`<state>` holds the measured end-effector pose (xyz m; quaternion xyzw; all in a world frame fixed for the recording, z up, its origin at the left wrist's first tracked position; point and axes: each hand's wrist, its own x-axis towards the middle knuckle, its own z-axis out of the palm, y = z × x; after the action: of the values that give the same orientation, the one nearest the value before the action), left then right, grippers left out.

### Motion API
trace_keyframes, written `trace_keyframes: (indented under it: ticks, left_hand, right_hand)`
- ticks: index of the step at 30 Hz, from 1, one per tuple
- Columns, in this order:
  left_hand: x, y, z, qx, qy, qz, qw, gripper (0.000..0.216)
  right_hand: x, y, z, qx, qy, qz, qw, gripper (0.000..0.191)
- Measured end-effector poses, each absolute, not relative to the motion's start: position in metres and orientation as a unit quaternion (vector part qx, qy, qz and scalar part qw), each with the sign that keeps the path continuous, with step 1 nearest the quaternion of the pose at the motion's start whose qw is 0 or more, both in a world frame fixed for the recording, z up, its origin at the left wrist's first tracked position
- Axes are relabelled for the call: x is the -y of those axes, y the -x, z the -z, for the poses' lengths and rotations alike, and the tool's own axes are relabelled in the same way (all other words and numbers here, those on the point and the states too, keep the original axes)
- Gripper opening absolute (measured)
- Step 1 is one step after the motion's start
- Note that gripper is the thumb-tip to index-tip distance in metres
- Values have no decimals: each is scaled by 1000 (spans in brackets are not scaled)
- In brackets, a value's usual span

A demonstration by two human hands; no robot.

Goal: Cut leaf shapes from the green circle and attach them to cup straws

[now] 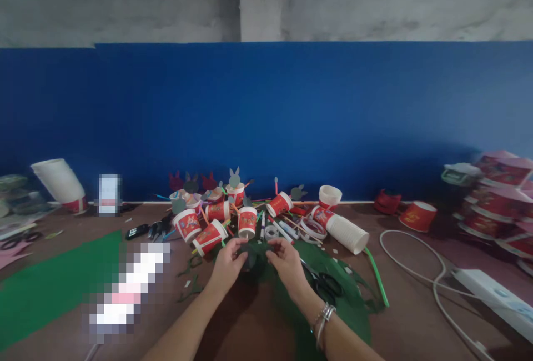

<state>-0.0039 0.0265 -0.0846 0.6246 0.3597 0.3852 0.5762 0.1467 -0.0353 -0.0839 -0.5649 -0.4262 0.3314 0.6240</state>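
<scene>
In the middle of the head view, my left hand (230,260) pinches the left side of a dark green paper piece (258,258). My right hand (287,264) has the other side of it between thumb and fingers. The paper is blurred, so its exact outline does not show. Black-handled scissors (328,285) lie beside my right wrist, on a larger green sheet (347,316). Just beyond my fingers lies a red paper cup (247,220), and green scraps (194,289) are strewn left of my left hand.
Several red cups, some with rabbit cut-outs (234,176), crowd the back. A stack of cups (347,232), markers (285,231) and a tape roll (271,232) lie nearby. At the right are a white cable (435,283) and power strip (495,300); a green sheet (62,280) lies left.
</scene>
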Motion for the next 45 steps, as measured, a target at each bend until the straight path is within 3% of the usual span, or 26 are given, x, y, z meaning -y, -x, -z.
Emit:
trace_keyframes:
  ticks: [10, 18, 22, 25, 28, 33, 40, 45]
  left_hand:
    - [-2, -7, 71, -311, -506, -338, 730, 24]
    - [-18, -3, 80, -401, -506, -417, 640, 30]
    - [-25, 2, 79, -418, -481, -476, 606, 35]
    - [-23, 3, 76, -407, -461, -496, 613, 44]
    - [-19, 1, 75, -383, -444, -497, 640, 48]
    - [-16, -1, 75, -353, -417, -483, 684, 48]
    - [-5, -4, 73, -346, -451, -412, 712, 41]
    - [1, -12, 83, -332, -456, -360, 743, 38]
  right_hand:
    - [50, -135, 75, 633, 554, -163, 516, 29]
    - [53, -136, 69, 671, 538, -100, 500, 32]
    - [57, -134, 71, 703, 595, -97, 378, 17]
    - [60, -131, 72, 716, 627, -106, 287, 19]
    - [63, -129, 69, 714, 644, -106, 252, 16]
    - [61, -128, 69, 692, 646, -133, 292, 11]
    - [52, -134, 70, 610, 612, -173, 473, 8]
    - [52, -137, 70, 649, 613, -118, 435, 13]
